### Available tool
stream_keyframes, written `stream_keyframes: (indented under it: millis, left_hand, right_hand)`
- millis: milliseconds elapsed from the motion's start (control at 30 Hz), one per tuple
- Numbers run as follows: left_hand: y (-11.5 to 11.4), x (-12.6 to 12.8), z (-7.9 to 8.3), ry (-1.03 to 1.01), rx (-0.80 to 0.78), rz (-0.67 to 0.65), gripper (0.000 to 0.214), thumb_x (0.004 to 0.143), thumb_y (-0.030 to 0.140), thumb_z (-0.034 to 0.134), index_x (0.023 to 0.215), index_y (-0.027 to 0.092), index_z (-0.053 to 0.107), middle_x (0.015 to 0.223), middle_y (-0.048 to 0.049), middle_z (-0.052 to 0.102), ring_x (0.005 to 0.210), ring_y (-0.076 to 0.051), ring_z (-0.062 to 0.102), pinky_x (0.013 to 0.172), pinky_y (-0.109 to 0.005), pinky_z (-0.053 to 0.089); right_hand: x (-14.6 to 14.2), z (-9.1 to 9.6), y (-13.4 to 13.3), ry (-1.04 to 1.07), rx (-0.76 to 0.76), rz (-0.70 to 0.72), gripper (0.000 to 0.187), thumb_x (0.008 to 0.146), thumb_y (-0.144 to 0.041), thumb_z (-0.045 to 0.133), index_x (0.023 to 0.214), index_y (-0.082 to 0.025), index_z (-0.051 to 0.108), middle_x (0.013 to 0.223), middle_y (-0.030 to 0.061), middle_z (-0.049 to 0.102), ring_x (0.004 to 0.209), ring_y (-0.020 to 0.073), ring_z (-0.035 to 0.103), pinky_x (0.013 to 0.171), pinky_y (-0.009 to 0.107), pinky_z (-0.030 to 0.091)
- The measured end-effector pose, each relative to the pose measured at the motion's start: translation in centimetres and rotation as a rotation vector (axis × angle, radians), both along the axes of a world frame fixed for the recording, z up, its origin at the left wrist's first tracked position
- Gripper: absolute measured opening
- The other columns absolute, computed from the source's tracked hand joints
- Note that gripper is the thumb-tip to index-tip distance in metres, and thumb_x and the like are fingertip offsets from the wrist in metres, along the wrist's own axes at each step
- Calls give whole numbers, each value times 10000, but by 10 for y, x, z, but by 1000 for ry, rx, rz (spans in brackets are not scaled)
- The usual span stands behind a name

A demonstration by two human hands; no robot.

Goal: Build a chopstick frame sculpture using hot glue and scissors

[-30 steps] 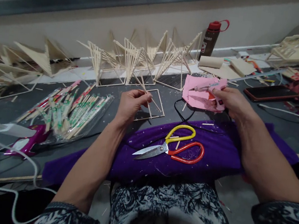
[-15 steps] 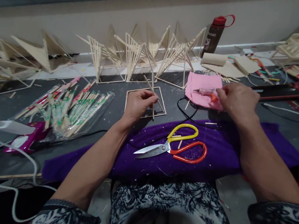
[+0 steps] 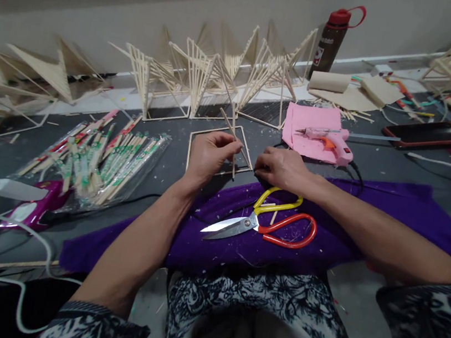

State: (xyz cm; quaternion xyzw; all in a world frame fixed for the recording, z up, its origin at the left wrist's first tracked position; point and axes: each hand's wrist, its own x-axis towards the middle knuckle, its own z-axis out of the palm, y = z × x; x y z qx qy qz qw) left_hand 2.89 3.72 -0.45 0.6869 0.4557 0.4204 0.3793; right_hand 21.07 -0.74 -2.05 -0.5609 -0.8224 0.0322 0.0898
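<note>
My left hand (image 3: 213, 156) pinches thin wooden sticks (image 3: 227, 120) that cross over a flat square stick frame (image 3: 189, 150) on the dark table. To the right of that frame is my right hand (image 3: 282, 167), its fingers curled together; whatever they hold is hidden, though a dark cable runs close by. A pink glue gun (image 3: 324, 137), with a clear glue stick in its back end, lies on a pink cloth (image 3: 314, 116). Scissors (image 3: 262, 222) with one yellow and one red handle lie on purple cloth (image 3: 205, 250) below my hands.
Several stick models (image 3: 204, 82) stand along the wall. Packs of wrapped chopsticks (image 3: 112, 164) and a magenta device (image 3: 38, 204) with a white cable are at left. A dark bottle (image 3: 329, 46), brown paper (image 3: 328, 81) and a phone (image 3: 427, 135) are at right.
My right hand has let go of the glue gun and moved left, close to the stick frame. The gun now rests on the pink cloth. My left hand still pinches the sticks.
</note>
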Motion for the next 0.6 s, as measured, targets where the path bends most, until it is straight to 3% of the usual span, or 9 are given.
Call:
stream_keyframes:
  millis: [300, 600]
  left_hand:
    - [-1, 1, 0, 31, -1, -8, 142, 669, 281, 641, 648, 145, 675, 610, -12, 649, 516, -96, 551, 516, -206, 437]
    - [-1, 0, 0, 74, 35, -45, 170, 696, 290, 608, 646, 144, 679, 615, -22, 650, 520, -95, 553, 521, -213, 434]
  right_hand:
    - [-1, -5, 5, 64, -17, -35, 234, 831, -408, 530, 932, -263, 685, 928, 19, 645, 854, 177, 591, 645, 254, 334]
    - [-9, -7, 6, 46, -3, -49, 254, 853, -398, 495, 914, -248, 692, 928, 23, 649, 813, 173, 598, 605, 258, 318]
